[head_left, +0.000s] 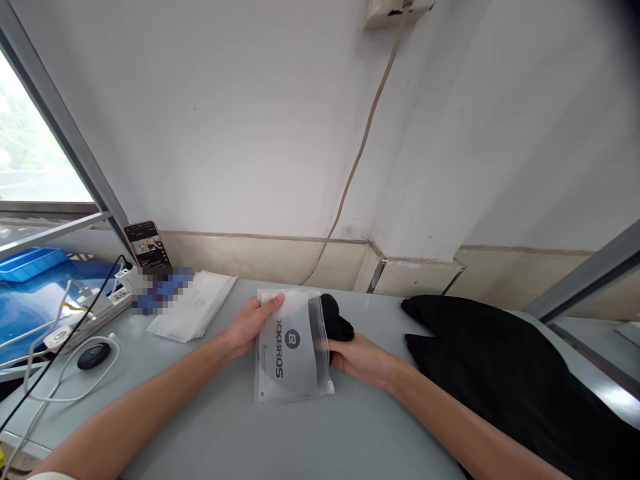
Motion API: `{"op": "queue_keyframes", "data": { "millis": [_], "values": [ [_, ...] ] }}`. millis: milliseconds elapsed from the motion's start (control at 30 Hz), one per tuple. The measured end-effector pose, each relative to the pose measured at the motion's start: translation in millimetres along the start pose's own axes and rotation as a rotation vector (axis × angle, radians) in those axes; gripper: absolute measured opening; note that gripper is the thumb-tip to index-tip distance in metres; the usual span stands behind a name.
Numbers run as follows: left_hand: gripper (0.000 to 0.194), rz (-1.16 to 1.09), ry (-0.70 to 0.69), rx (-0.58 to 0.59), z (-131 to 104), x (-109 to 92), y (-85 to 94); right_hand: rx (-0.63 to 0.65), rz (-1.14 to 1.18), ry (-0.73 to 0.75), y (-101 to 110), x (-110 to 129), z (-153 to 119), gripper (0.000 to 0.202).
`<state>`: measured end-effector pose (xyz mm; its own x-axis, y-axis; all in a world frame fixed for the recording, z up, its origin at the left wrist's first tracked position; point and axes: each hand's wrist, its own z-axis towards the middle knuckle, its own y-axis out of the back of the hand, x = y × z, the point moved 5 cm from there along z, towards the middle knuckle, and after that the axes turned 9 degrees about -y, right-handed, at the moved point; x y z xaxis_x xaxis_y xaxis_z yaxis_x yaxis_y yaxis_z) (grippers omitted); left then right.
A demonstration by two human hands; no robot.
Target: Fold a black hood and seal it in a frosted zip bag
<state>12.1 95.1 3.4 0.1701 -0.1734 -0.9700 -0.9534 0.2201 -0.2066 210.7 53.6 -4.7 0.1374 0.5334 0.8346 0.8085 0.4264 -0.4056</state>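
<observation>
A frosted zip bag (300, 363) with dark "ROCKBROS" lettering is held above the grey table, its open end facing right. My left hand (249, 327) grips its left edge, thumb on top. Partly inside the bag's mouth is a folded black cloth item (334, 313); its exact kind cannot be made out. My right hand (363, 357) is closed on this black cloth at the opening, with some fingers hidden behind the cloth and bag.
Black fabric pieces (480, 360) lie at the right. A stack of white bags (197, 303) is left of my hands. Further left are a propped phone (147, 245), a power strip (90, 320), a black round device (93, 356) and loose cables. A wall rises behind the table.
</observation>
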Motion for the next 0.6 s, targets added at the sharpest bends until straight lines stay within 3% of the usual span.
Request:
{"op": "queue_keyframes", "data": {
  "millis": [100,267,367,500,600],
  "values": [
    [0.049,-0.045,0.009,-0.050,-1.4,1.3,-2.5,-0.011,0.079,0.060,-6.4,2.2,-1.4,0.075],
    [0.049,-0.047,0.001,-0.005,-2.6,6.1,-8.3,-0.144,0.120,0.150,-8.9,6.0,-1.8,0.081],
    [0.056,0.063,-0.105,0.006,-2.2,4.8,-9.1,-0.213,0.125,0.183,-6.2,5.2,0.6,0.075],
    [0.056,0.230,-0.294,-0.117,-2.1,-4.2,-3.7,-0.236,0.108,0.236,-0.8,5.6,4.2,0.069],
    [0.054,0.226,-0.324,-0.132,-0.7,-6.2,-1.8,-0.261,0.071,0.282,6.8,7.0,5.4,0.072]
  ]
}}
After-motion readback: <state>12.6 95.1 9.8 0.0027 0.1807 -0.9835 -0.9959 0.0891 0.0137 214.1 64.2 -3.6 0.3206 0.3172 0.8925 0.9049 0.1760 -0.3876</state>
